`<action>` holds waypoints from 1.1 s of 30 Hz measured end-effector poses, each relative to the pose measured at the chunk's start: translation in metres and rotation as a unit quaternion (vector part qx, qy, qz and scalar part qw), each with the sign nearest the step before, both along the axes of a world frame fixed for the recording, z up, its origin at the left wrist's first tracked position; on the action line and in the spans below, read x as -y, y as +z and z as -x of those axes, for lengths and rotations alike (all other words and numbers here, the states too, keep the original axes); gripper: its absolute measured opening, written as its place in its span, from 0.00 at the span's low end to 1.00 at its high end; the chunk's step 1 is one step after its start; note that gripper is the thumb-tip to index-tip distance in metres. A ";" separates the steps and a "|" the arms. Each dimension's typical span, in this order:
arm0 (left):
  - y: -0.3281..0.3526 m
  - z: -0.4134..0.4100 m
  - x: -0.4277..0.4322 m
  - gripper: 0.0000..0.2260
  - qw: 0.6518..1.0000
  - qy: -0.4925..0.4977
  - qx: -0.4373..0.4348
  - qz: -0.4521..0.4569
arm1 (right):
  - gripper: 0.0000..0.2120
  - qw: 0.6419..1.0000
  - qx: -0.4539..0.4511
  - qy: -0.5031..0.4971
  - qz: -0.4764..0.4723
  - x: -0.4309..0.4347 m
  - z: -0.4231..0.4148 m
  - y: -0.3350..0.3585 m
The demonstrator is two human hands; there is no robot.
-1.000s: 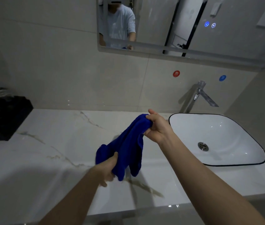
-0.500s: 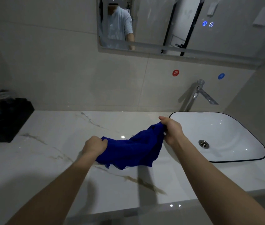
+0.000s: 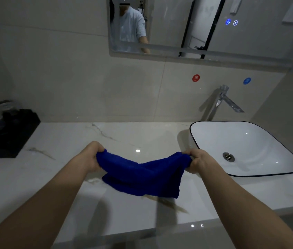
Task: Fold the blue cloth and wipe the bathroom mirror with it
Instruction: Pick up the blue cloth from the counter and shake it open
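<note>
I hold the blue cloth [image 3: 142, 175] in the air above the marble counter [image 3: 48, 177], stretched between my hands. My left hand [image 3: 92, 157] has its fingers curled around one top corner, and my right hand [image 3: 198, 161] grips the other. The cloth sags in the middle. Its lower part seems doubled, but I cannot see well how the layers lie. The risk, I think, is an uneven fold: if I join the corners while the middle hangs loose, the edges will not meet. A weak grip could also drop one corner into the basin [image 3: 246, 141] beside my right hand, and a wet cloth may streak the mirror [image 3: 169, 24].
</note>
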State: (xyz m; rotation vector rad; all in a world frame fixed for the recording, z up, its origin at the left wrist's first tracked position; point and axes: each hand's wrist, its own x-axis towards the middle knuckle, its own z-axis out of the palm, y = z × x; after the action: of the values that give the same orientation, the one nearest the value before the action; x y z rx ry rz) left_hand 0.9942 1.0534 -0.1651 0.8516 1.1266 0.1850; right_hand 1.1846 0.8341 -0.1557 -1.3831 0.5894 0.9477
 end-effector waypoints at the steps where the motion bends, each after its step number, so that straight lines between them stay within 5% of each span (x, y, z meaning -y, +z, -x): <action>1: -0.004 0.004 0.004 0.05 0.999 -0.029 -0.019 0.036 | 0.08 1.000 -0.010 -0.010 0.004 0.001 0.002 -0.003; 4: -0.022 0.010 0.015 0.06 0.989 -0.126 -0.080 0.022 | 0.11 0.999 -0.018 0.023 0.031 0.003 0.013 -0.006; 8: -0.040 0.000 0.008 0.04 0.935 -0.184 -0.214 -0.216 | 0.11 0.989 0.050 0.122 0.064 -0.003 0.017 -0.005; 13: -0.001 -0.018 -0.027 0.12 0.894 -0.098 -0.157 -0.408 | 0.02 0.959 0.265 0.051 0.083 -0.015 -0.003 0.035; 15: 0.036 -0.025 -0.039 0.12 0.879 -0.047 -0.100 -0.463 | 0.06 0.943 0.329 0.004 0.046 -0.020 -0.017 0.057; 23: 0.133 -0.039 -0.056 0.06 0.868 0.075 0.085 -0.483 | 0.11 0.889 0.398 -0.144 -0.172 -0.033 -0.036 0.138; 28: 0.144 -0.043 -0.056 0.11 0.879 0.074 0.116 -0.456 | 0.11 0.863 0.444 -0.170 -0.169 -0.025 -0.041 0.148; 31: 0.144 -0.045 -0.054 0.03 0.894 0.052 0.109 -0.432 | 0.11 0.855 0.455 -0.195 -0.154 -0.021 -0.047 0.142; 33: 0.141 -0.045 -0.054 0.20 0.894 0.047 0.064 -0.441 | 0.11 0.854 0.450 -0.213 -0.151 -0.020 -0.049 0.138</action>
State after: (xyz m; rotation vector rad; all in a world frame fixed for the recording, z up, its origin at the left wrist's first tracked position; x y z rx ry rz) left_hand 1.0397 1.1074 -0.0245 1.5576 0.9398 0.8696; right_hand 1.2336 0.8537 -0.0180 -1.1690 0.0054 -0.0296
